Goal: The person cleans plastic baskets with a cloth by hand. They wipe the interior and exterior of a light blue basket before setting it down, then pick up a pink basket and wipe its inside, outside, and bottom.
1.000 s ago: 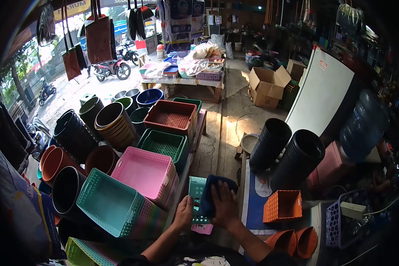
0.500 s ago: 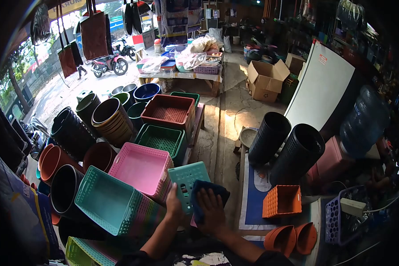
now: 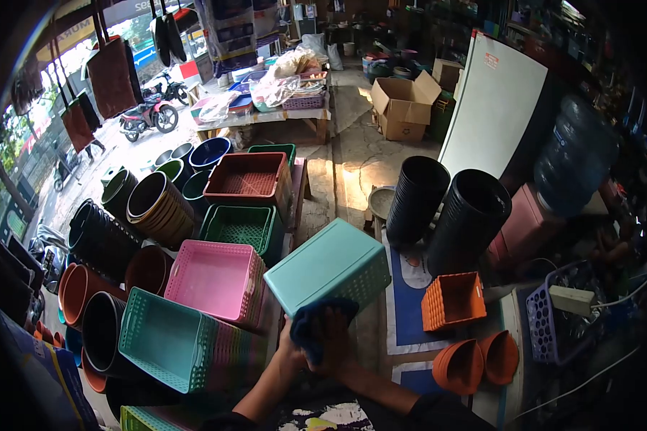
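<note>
Teal basket: you had it tilted in the air, flat base turned up toward you; the teal plastic basket (image 3: 323, 262) showed a smooth, rectangular bottom with rounded corners and a side pierced by rows of small holes. It sat over the aisle, between the basket stacks and the orange goods.
Left grip: your left hand (image 3: 287, 350) was closed on the basket's near end, thumb up at the corner, fingertips hidden.
Right grip: your right hand (image 3: 331, 337) pressed a dark blue cloth (image 3: 310, 323) to that same end; too dark to tell how far your fingers were curled.
Cloth: soft, rumpled, bunched against hard plastic.
Stacks, left: perforated plastic, nested; pink basket (image 3: 212, 280) on one, a second teal basket (image 3: 169, 337) on the nearer, dark green basket (image 3: 241, 224) beyond.
Orange goods, right: square baskets (image 3: 435, 307) with rippled walls; half-round pots (image 3: 457, 372) just nearer to you.
Black pots: tall, ribbed, nested columns (image 3: 474, 230) leaning beside each other.
Carton: open-flapped cardboard box (image 3: 402, 121), farther down the concrete aisle.
</note>
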`<state>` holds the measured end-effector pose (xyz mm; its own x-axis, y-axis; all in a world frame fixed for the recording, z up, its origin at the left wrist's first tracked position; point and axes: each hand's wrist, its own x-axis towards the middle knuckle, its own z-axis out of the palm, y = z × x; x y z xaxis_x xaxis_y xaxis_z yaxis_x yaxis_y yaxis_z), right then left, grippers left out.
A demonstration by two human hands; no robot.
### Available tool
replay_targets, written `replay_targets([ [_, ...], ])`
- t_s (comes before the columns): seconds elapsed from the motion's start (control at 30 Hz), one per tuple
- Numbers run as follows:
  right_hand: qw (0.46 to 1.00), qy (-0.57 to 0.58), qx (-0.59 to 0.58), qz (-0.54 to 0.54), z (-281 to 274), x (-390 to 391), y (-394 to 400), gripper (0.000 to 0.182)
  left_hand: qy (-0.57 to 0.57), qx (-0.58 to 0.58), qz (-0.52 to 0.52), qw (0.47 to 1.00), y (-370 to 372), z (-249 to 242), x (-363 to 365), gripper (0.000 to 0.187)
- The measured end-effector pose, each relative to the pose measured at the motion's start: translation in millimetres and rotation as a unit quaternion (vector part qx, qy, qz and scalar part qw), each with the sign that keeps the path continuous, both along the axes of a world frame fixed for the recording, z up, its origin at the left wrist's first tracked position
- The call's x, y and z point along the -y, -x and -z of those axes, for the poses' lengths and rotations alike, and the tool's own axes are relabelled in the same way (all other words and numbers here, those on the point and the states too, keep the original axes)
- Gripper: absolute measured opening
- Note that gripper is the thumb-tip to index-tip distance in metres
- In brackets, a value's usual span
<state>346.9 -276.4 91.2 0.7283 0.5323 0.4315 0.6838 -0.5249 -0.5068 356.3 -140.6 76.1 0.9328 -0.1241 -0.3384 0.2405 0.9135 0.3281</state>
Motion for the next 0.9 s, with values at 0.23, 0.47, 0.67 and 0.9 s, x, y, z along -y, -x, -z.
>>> replay_targets([
  [0.23, 0.971, -0.168, 0.049, 0.166, -46, 20, -39, 0.078, 0.111, -0.073, 0.043, 0.990, -5, 8, 8, 0.037],
  [0.47, 0.949, -0.215, 0.089, 0.211, -50, 58, -65, 0.065, 0.063, -0.014, 0.097, 0.993, 5, -16, 7, 0.047],
  [0.67, 0.807, -0.466, -0.362, -0.035, -91, 86, -68, 0.054, -0.087, 0.045, 0.076, 0.992, -16, -15, -28, 0.049],
  [0.9, 0.707, -0.516, -0.483, -0.003, -100, 95, -62, 0.037, -0.258, 0.102, 0.046, 0.960, -3, 9, -66, 0.053],
])
